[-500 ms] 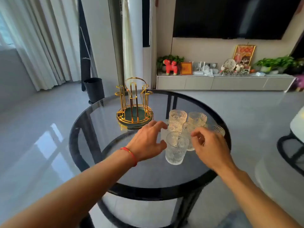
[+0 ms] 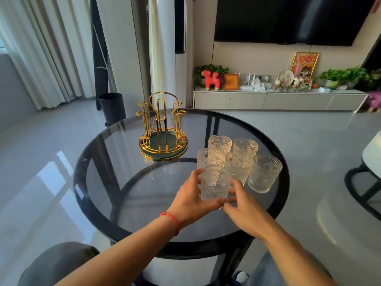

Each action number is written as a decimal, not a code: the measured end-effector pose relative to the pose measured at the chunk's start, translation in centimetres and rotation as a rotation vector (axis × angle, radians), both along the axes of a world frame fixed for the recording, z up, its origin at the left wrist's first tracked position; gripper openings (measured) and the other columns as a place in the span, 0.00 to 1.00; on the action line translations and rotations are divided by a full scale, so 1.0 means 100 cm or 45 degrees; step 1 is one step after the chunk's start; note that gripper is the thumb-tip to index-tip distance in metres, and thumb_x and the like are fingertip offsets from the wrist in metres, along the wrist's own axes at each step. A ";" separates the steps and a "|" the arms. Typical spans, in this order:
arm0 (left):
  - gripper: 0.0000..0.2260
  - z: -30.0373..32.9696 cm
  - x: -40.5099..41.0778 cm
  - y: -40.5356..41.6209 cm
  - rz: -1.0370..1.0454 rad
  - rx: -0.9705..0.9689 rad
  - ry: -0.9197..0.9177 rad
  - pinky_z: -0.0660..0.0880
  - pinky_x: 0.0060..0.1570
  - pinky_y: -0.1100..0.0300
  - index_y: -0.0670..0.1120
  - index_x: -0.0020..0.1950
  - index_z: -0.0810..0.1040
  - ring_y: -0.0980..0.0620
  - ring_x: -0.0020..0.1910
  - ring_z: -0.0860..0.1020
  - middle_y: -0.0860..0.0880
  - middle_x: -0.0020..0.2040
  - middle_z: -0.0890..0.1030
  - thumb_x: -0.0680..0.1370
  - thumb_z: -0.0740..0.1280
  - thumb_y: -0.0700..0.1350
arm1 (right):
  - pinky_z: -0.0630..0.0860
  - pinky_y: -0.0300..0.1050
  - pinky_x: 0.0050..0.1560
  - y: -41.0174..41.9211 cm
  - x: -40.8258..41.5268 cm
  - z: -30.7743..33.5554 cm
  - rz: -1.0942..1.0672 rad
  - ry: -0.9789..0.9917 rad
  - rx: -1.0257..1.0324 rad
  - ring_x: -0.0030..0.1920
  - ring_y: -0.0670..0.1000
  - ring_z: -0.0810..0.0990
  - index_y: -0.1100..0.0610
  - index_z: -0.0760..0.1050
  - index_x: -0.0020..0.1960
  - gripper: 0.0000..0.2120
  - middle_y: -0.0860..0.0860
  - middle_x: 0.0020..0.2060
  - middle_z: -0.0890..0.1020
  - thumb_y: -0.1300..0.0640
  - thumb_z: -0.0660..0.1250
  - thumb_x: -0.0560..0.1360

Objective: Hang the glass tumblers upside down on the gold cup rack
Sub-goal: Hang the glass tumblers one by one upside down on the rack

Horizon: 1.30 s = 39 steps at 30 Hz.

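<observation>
My left hand (image 2: 191, 200) and right hand (image 2: 245, 209) cup the nearest tumbler (image 2: 215, 182), upright on the glass counter (image 2: 123, 182). Risk: patterned glass slipping while inverted, or clipping the neighbouring tumblers (image 2: 239, 162). Gold rack (image 2: 162, 131) stands empty nearby.

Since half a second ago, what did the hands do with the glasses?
Both hands closed in on the nearest tumbler: the left hand now wraps its left side and base, and the right hand touches its right side. The other five tumblers, the gold cup rack and the glass table stayed put.
</observation>
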State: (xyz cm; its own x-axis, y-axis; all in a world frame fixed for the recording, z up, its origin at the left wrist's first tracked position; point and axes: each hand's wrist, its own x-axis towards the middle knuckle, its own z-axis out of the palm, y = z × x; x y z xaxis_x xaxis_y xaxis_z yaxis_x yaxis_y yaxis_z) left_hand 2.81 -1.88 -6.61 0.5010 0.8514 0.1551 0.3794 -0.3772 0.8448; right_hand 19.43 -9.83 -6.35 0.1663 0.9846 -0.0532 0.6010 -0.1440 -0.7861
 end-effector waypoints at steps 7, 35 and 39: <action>0.35 0.030 -0.030 0.015 0.109 0.043 -0.083 0.77 0.45 0.68 0.58 0.65 0.70 0.63 0.47 0.79 0.59 0.49 0.79 0.62 0.79 0.62 | 0.78 0.41 0.60 -0.002 -0.020 0.014 0.087 0.017 0.300 0.64 0.40 0.75 0.33 0.64 0.75 0.30 0.33 0.60 0.75 0.44 0.66 0.75; 0.31 -0.022 -0.073 0.139 0.706 0.278 0.287 0.70 0.60 0.44 0.41 0.70 0.68 0.39 0.58 0.65 0.40 0.62 0.66 0.72 0.74 0.52 | 0.84 0.50 0.52 0.172 0.000 0.135 -0.340 0.448 0.615 0.61 0.53 0.82 0.39 0.71 0.71 0.25 0.51 0.67 0.78 0.54 0.72 0.78; 0.37 -0.041 -0.070 0.145 0.579 0.365 0.582 0.61 0.72 0.41 0.49 0.78 0.59 0.35 0.74 0.57 0.37 0.77 0.57 0.74 0.66 0.62 | 0.84 0.54 0.53 0.236 0.000 0.163 -0.385 0.481 0.713 0.62 0.54 0.81 0.46 0.70 0.72 0.27 0.54 0.68 0.76 0.55 0.74 0.75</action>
State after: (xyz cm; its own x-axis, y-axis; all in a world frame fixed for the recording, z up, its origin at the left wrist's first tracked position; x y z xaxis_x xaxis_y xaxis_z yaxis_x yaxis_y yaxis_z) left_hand -4.18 12.60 -10.74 0.1736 0.9488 0.2638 0.8454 -0.2810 0.4543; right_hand 19.41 13.79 9.99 0.5047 0.7951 0.3363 0.2725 0.2229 -0.9360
